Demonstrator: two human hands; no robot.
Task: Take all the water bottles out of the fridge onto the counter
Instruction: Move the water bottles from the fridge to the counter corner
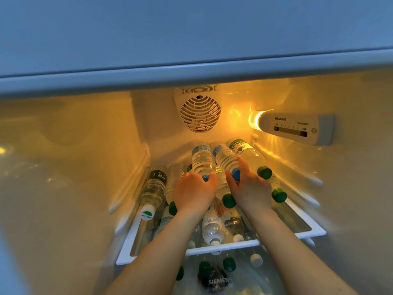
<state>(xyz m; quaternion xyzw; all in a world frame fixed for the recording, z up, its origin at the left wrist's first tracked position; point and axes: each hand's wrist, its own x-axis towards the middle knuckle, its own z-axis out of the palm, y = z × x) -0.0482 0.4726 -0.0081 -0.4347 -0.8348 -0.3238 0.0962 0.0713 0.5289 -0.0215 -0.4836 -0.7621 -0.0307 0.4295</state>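
Amber lamp [255,120], round fan grille [200,113]

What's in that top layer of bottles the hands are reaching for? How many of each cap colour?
Blue cap: 2, the left blue-capped bottle and the right blue-capped bottle
Green cap: 1, the green-capped bottle
Total: 3

Clear plastic water bottles [203,160] lie on their sides, stacked on the fridge's glass shelf [306,231], caps toward its front edge. Most caps are green, two on top blue, and one at the shelf's left edge white. More bottles, seemingly blurred through the glass, lie below.
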